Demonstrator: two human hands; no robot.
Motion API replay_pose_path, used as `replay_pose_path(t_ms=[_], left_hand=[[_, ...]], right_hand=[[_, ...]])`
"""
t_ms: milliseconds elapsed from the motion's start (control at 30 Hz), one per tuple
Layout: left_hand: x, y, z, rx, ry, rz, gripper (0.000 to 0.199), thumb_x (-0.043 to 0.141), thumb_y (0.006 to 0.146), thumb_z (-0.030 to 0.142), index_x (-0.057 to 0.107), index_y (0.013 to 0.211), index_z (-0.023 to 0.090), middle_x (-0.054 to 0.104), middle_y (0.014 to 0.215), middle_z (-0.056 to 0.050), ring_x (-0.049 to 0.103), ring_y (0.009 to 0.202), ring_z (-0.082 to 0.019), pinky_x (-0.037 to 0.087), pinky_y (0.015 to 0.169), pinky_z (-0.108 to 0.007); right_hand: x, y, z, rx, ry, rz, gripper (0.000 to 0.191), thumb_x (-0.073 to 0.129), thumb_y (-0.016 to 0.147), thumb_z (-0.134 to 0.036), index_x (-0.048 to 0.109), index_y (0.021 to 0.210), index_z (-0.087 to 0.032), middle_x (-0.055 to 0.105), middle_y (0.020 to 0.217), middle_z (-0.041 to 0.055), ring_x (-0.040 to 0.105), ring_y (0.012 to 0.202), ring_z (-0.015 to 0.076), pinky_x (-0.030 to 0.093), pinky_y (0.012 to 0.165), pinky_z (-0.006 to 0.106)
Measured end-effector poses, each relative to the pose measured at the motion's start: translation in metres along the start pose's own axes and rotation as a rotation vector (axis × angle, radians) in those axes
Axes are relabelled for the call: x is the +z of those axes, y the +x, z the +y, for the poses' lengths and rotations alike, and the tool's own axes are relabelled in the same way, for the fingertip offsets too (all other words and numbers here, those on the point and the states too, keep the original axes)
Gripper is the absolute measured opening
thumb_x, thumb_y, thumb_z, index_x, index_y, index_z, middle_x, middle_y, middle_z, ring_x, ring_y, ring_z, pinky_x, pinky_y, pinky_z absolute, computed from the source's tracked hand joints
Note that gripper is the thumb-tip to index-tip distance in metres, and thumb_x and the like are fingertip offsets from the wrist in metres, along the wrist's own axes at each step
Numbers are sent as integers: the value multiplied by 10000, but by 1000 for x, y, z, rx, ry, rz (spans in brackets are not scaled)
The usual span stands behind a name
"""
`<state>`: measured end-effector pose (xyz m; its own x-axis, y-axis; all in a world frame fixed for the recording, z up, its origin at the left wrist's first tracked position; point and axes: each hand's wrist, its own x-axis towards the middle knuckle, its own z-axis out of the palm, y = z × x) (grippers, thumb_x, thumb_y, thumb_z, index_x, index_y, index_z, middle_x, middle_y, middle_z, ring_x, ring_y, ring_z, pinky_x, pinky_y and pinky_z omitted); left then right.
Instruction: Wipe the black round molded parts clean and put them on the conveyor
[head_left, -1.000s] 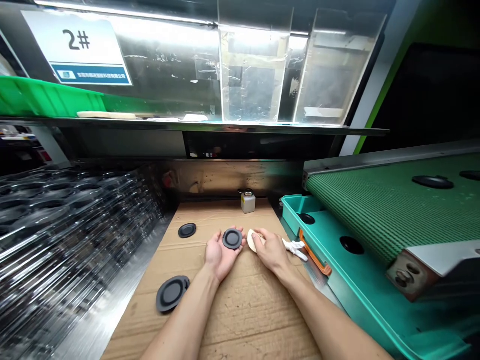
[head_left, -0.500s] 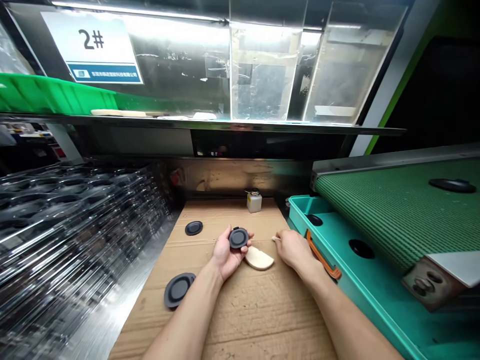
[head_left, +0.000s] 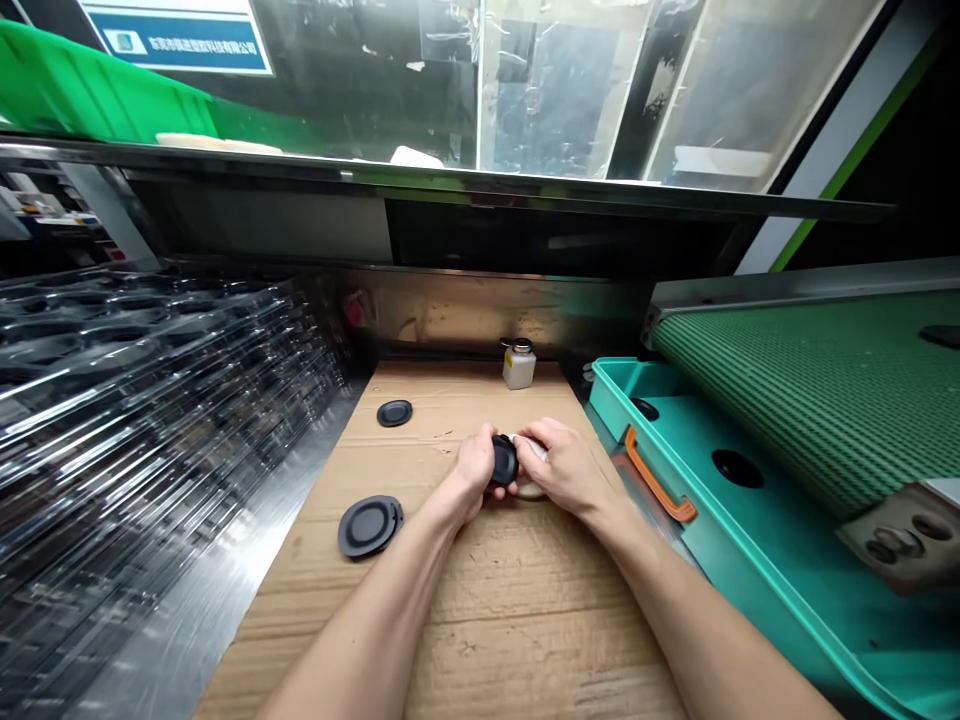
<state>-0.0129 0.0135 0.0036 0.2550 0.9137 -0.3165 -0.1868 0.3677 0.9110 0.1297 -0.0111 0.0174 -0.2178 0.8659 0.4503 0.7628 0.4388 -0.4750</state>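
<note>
Near the middle of the cardboard, my left hand (head_left: 475, 462) grips a round black plastic lid (head_left: 505, 460), held tilted. My right hand (head_left: 559, 463) is closed against the lid's right side, with a small white piece (head_left: 534, 447), perhaps cloth, at its fingers. Beneath the hands lies a cream half-round pad (head_left: 531, 490), mostly covered by them. Two more black lids rest on the cardboard to the left: a larger lid (head_left: 370, 526) near my left forearm and a smaller lid (head_left: 394, 413) farther back.
A small white bottle (head_left: 519, 366) stands at the back of the cardboard (head_left: 487, 620). Stacked clear trays (head_left: 150, 420) fill the left side. To the right, a teal bin (head_left: 780, 590) with an orange handle holds black lids beside a green conveyor belt (head_left: 817, 380).
My right hand has come left from beside the bin to the lid in my left hand. The lid has been tilted over. The camera view has dipped downward.
</note>
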Motion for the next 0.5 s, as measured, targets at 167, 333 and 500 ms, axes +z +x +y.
replay_pose_path(t_ms=[167,333,500], left_hand=[[-3,5,-10,26,63,-5,386,366,862,388,617,741,121,658,558,-127,606,429,-204,417,343,-246],[-4,10,-12,54,-9,11,328,429,875,343,650,768,126,601,450,-80,536,357,-173,402,349,-241],[-1,11,-8,51,63,12,325,420,879,307,675,746,156,591,427,-67,527,363,-196,391,365,-272]], right_hand=[[6,-1,4,-65,-114,-28,223,437,925,-286,609,809,-204,575,784,17,523,709,127,379,685,235],[11,-1,0,-92,-233,10,229,393,945,-270,597,870,-198,580,846,36,522,730,135,370,684,240],[14,1,-2,-124,-334,39,244,374,947,-264,590,862,-190,594,860,53,539,759,151,352,660,253]])
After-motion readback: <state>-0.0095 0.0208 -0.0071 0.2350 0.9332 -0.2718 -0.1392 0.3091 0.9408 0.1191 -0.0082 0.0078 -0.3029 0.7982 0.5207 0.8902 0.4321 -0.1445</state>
